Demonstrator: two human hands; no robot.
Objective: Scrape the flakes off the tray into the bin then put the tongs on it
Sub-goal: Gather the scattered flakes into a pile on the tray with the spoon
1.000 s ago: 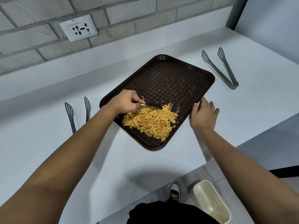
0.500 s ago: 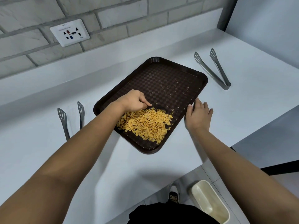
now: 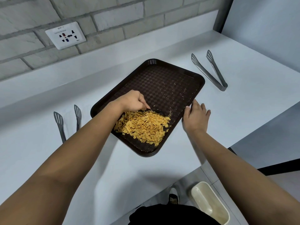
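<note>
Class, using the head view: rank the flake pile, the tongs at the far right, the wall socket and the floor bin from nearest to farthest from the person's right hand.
From the right hand:
1. Flake pile, just to its left on the tray.
2. Right tongs, beyond it on the counter.
3. Bin, down on the floor.
4. Wall socket, far left on the brick wall.

a canteen-style kitchen corner; white counter (image 3: 243, 101), brick wall (image 3: 113, 21) with socket (image 3: 65, 35), serving tray (image 3: 198, 78), tongs (image 3: 209, 70)

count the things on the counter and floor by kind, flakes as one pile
tongs: 2 (right, left)
tray: 1
flakes: 1
bin: 1
total: 5
</note>
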